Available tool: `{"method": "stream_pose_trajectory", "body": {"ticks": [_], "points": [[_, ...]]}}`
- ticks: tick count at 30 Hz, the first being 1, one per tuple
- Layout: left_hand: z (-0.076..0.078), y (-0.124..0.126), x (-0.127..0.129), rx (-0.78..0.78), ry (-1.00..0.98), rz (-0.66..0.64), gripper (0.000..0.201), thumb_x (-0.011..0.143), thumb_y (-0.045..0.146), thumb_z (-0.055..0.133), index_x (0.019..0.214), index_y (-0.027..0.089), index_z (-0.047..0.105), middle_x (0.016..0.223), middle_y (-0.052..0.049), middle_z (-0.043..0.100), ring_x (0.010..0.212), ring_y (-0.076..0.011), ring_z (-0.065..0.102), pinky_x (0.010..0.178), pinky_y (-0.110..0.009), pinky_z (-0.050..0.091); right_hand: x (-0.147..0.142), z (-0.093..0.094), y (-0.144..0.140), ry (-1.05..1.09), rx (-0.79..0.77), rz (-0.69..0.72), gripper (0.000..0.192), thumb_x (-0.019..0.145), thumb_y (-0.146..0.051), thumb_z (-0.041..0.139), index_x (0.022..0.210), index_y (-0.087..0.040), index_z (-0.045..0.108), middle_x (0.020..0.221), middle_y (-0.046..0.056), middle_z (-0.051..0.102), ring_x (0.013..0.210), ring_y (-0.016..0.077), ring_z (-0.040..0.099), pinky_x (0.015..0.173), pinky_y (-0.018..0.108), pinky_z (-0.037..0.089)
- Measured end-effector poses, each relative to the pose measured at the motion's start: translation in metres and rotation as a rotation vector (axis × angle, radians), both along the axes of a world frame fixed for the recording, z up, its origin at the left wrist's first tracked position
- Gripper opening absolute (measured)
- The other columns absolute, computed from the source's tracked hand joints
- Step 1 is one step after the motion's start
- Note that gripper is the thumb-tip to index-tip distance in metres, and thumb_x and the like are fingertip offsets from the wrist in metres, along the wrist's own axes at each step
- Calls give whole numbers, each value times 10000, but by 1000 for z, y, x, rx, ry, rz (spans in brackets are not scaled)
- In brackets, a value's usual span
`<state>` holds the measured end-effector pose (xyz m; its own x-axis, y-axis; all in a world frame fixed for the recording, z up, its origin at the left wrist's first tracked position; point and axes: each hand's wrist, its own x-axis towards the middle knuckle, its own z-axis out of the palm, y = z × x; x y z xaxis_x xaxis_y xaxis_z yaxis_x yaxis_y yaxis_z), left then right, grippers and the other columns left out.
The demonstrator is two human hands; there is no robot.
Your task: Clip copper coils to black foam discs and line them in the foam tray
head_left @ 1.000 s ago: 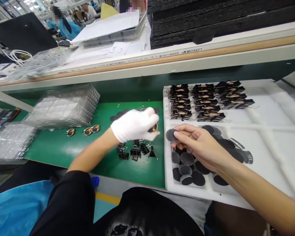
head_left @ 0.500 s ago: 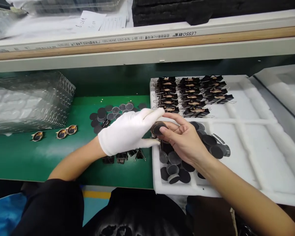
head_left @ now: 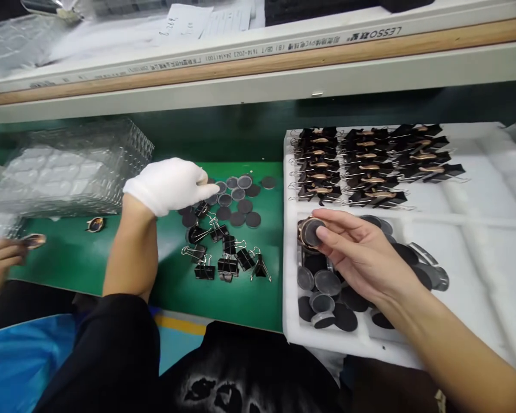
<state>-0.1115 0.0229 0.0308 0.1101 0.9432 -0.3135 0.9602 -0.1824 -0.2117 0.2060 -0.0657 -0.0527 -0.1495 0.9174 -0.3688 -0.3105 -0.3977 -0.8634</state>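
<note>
My right hand (head_left: 361, 252), bare, pinches a round dark disc stacked with a copper-rimmed ring (head_left: 310, 231) over the white foam tray (head_left: 477, 269). Under it lie several loose dark discs (head_left: 327, 287) in the tray's near compartment. My left hand (head_left: 167, 184), in a white glove, hovers over the group of dark discs (head_left: 236, 201) on the green mat, fingers curled; whether it holds anything is hidden. Several black binder clips (head_left: 223, 258) lie just in front of it.
Rows of clipped assemblies (head_left: 370, 166) fill the tray's far compartment. Stacked clear blister trays (head_left: 69, 172) stand at the left. Another person's hand (head_left: 0, 258) at the far left holds a copper ring; one more ring (head_left: 95, 223) lies on the green mat (head_left: 69, 258). A shelf rail (head_left: 258, 74) runs across the back.
My hands have parted: the left has left the ring with the right and gone left over the discs on the mat. The right now holds disc and ring alone. Another person's hand entered at left.
</note>
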Motion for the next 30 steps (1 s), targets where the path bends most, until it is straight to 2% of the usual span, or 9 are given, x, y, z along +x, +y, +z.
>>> {"method": "stream_pose_trajectory", "body": {"ticks": [4, 8, 11, 14, 18, 21, 23, 26, 30], "points": [[-20, 2, 10, -107, -9, 45, 443, 798, 580, 688, 599, 190, 614, 515, -1, 509, 522, -140, 505, 663, -334, 448, 2, 1, 1, 26, -16, -6, 329, 688, -345, 978, 970, -333, 808, 924, -23, 786, 851, 171, 759, 835, 351, 673], [-35, 3, 16, -111, -31, 51, 276, 691, 337, 760, 552, 173, 587, 459, -3, 451, 593, -200, 599, 712, -368, 482, 5, 3, 5, -16, -23, 5, 364, 707, -385, 967, 1032, -331, 812, 958, -3, 796, 926, 185, 770, 926, 334, 667], [-34, 3, 10, -100, 24, 60, 219, 712, 332, 724, 599, 168, 634, 526, -49, 526, 700, -287, 665, 728, -398, 488, 7, 0, 7, -54, -15, -11, 344, 742, -442, 932, 1042, -325, 812, 1095, 16, 794, 1084, 229, 755, 1049, 358, 622], [-22, -4, 5, -4, 1, -32, 342, 845, 477, 608, 666, 190, 662, 607, -46, 562, 693, -256, 645, 712, -364, 457, 7, -2, 9, -47, -14, -33, 318, 767, -452, 908, 1036, -314, 808, 1153, 19, 783, 1168, 238, 729, 1073, 334, 605], [-11, -19, 20, 230, -281, -207, 497, 939, 588, 498, 656, 197, 617, 592, -5, 537, 603, -157, 544, 633, -283, 354, 2, 0, 7, 45, -29, -8, 314, 744, -371, 937, 1007, -277, 795, 1058, 19, 795, 1107, 210, 747, 1098, 350, 581], [-17, -29, 44, 308, -650, -299, 464, 957, 537, 535, 656, 190, 599, 594, 22, 574, 573, -108, 504, 602, -256, 336, -1, 4, 3, 104, 0, 33, 286, 733, -325, 952, 950, -290, 769, 961, -6, 792, 1017, 194, 763, 1059, 412, 602], [-24, -34, 60, 332, -862, -319, 434, 960, 489, 573, 650, 186, 583, 580, 37, 567, 549, -89, 478, 585, -244, 347, -2, 6, 0, 90, 55, 64, 270, 747, -339, 945, 939, -297, 760, 1064, 0, 787, 995, 203, 766, 1004, 442, 628], [-36, -40, 76, 319, -1062, -298, 404, 962, 439, 601, 652, 181, 566, 590, 44, 540, 546, -83, 449, 556, -235, 353, -4, 7, -3, 66, 133, 131, 252, 755, -361, 938, 927, -291, 768, 1210, 33, 762, 944, 217, 770, 880, 431, 667], [-45, -43, 85, 146, -1185, -244, 387, 954, 430, 612, 664, 182, 547, 603, 50, 501, 555, -83, 432, 531, -222, 353, -5, 5, -6, 66, 158, 211, 268, 747, -354, 942, 942, -278, 775, 981, 27, 784, 853, 221, 778, 834, 414, 667]]}}
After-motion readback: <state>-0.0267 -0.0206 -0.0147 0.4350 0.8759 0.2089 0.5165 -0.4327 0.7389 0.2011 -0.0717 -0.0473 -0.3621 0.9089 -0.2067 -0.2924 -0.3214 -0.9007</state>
